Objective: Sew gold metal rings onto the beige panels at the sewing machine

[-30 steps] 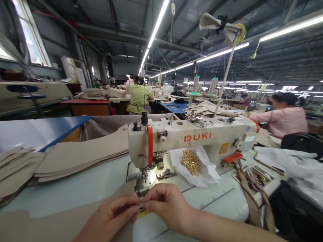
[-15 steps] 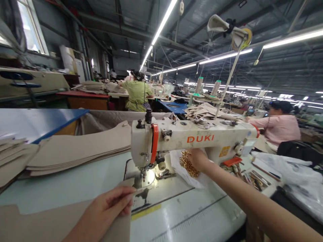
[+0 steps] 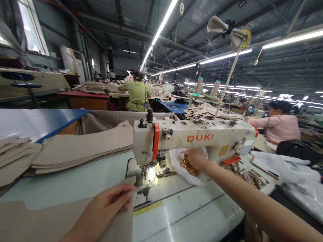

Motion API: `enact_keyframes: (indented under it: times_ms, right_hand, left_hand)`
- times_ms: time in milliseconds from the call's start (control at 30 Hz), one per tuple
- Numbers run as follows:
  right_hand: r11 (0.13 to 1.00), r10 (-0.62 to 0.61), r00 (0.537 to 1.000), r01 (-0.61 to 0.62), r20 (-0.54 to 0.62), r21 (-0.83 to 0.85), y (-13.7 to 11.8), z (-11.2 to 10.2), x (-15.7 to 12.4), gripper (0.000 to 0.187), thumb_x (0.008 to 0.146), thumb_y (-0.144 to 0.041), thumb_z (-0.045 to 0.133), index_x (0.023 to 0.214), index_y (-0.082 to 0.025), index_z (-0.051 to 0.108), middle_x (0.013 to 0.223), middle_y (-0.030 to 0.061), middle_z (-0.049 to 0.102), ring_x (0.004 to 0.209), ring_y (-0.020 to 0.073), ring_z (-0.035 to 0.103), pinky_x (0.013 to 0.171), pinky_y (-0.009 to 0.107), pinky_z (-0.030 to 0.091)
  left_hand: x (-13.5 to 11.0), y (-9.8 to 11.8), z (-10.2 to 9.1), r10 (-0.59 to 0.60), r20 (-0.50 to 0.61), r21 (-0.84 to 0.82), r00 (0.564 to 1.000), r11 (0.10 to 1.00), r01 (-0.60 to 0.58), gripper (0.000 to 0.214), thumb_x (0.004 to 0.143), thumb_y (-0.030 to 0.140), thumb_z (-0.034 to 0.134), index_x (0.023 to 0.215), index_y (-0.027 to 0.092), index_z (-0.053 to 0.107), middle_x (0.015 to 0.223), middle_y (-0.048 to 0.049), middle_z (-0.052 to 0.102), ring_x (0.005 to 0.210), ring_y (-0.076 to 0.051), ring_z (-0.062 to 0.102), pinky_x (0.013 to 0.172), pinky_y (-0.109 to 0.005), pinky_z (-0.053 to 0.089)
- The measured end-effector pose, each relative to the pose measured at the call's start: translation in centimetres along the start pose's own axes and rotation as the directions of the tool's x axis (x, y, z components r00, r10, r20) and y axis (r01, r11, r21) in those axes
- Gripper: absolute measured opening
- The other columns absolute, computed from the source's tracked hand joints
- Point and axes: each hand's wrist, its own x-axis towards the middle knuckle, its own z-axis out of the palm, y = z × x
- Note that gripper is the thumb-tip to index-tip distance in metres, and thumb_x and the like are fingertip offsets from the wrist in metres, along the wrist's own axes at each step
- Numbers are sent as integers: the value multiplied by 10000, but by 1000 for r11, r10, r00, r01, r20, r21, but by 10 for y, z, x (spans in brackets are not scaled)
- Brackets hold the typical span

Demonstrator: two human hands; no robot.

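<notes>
In the head view my left hand (image 3: 111, 203) pinches the edge of a beige fabric piece (image 3: 75, 211) at the front of the table, just left of the needle area. A narrow end of the material (image 3: 131, 181) shows beyond the fingertips. My right hand (image 3: 195, 158) reaches under the arm of the white sewing machine (image 3: 174, 134), its fingers curled at a heap of gold metal rings or clasps (image 3: 188, 166). These lie in an open white plastic bag (image 3: 176, 173) on the machine bed. What the right fingertips grip is hidden.
A stack of cut beige panels (image 3: 83, 148) lies left of the machine. Right of it are a tool tray (image 3: 257, 178) and clear plastic bags (image 3: 297, 168). A thread stand pole (image 3: 228, 80) rises behind. A person in green (image 3: 136, 94) and one in pink (image 3: 285, 129) sit farther off.
My right hand has moved slightly left over the gold hardware, its fingers still curled. The left hand keeps its pinch on the fabric piece. The view has shifted slightly.
</notes>
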Motion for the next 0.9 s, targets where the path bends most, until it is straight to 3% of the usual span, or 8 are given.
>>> enact_keyframes:
  times_ms: [100,233,333,467,633,800,900]
  right_hand:
    - [981,35,999,-29,-27,190,2,-3,-5,232,909,-290,529,1088,-150,578,1100,80,591,932,191,594,804,383,498]
    - [885,67,994,-21,-83,466,4,-7,-13,125,830,-213,599,810,-137,696,855,76,697,850,211,629,775,322,476]
    - [748,70,994,4,-84,663,2,-8,-22,145,762,-277,660,759,-140,708,740,58,706,744,201,648,696,303,488]
    - [511,10,998,44,-57,859,-7,-8,-41,305,710,-405,705,805,-116,698,726,68,696,702,174,656,684,298,508]
    - [247,-105,994,34,-8,968,-30,-9,-67,386,681,-475,724,836,-124,683,788,79,692,749,167,666,727,306,525]
    - [-139,-212,959,-219,188,966,-57,-7,-76,309,592,-335,816,800,-148,686,795,46,696,759,138,659,777,287,500]
    - [-146,-214,954,-244,211,959,-74,1,-76,257,582,-289,816,769,-156,699,777,28,698,737,122,644,761,268,481]
  left_hand:
    - [0,-1,0,7,-11,25,1000,1000,-7,380,620,506,618,805,187,710,556,6,610,585,-193,592,628,-279,500]
    - [-1,1,-1,22,-11,27,1000,999,-22,403,617,515,615,817,177,707,547,3,610,586,-197,595,638,-285,498]
    - [-3,4,-1,20,-10,43,1000,999,-19,389,617,498,610,807,170,698,535,6,602,582,-197,594,640,-283,489]
    - [-5,4,-1,46,-6,73,999,996,-46,354,641,482,600,783,172,690,540,6,600,588,-197,589,645,-286,481]
    - [-10,3,1,63,19,53,998,997,-64,300,676,426,584,801,174,685,583,13,607,598,-179,582,643,-267,470]
    - [-14,5,2,69,26,14,997,997,-69,240,700,372,566,783,172,668,579,30,590,602,-159,568,648,-250,463]
    - [-15,4,4,68,20,7,997,998,-68,228,703,349,556,787,168,665,613,20,613,604,-155,565,632,-252,461]
